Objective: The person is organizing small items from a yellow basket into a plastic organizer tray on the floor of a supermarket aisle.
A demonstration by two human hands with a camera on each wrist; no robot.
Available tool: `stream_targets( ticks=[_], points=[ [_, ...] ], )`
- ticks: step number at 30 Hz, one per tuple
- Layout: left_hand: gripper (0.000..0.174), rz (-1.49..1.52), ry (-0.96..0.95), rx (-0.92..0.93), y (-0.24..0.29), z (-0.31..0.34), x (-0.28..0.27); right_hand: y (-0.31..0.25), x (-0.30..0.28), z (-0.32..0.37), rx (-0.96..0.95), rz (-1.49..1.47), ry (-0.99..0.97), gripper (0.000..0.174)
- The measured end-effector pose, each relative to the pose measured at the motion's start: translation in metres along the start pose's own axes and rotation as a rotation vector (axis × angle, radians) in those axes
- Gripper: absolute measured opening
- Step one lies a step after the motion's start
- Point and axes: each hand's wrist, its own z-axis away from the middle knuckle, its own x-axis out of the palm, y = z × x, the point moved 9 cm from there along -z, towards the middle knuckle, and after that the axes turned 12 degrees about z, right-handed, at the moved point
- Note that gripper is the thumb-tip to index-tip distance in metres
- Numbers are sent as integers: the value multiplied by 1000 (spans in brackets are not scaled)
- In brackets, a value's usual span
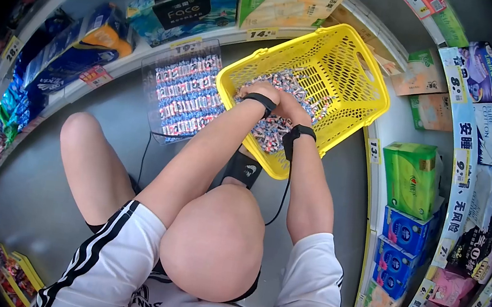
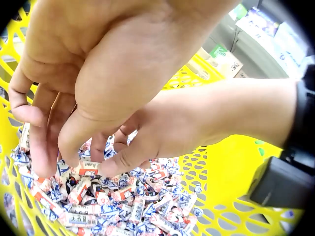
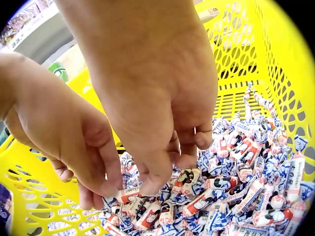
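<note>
Both hands are down inside a yellow plastic basket (image 1: 354, 75), over a loose pile of wrapped candies (image 3: 236, 187) with blue-and-white twisted ends. Fingertips of the left hand (image 2: 118, 64) and right hand (image 3: 157, 103) come close together at one wrapped candy (image 3: 129, 195) with a red-and-white middle. The left thumb and finger pinch around one end of it, partly hidden by the hand. At its other end, the right thumb and index finger pinch it. Left of the basket stands a clear plastic box (image 1: 211, 46) with candies (image 1: 186, 94) lined up in neat rows.
Shelves of tissue packs (image 1: 184, 8) curve around the back and left. More shelves with a green pack (image 1: 409, 176) and blue packs (image 1: 402, 228) run along the right. The person's bent knee (image 1: 210, 241) rises between the arms; a black cable (image 1: 144, 159) trails on the floor.
</note>
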Motion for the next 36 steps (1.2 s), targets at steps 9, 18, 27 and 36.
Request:
stream_targets(
  ticks=[9, 18, 27, 36],
  points=[
    [45, -102, 47, 192, 13, 9, -22, -10, -21, 36, 167, -315, -181, 27],
    [25, -239, 155, 642, 30, 53, -43, -20, -31, 39, 64, -453, -135, 15],
    [19, -251, 231, 858, 16, 107, -92, -73, -83, 64, -16, -387, 96, 17],
    [16, -109, 351, 975, -33, 144, -131, -141, -106, 71, -91, -195, 158, 22]
  ],
)
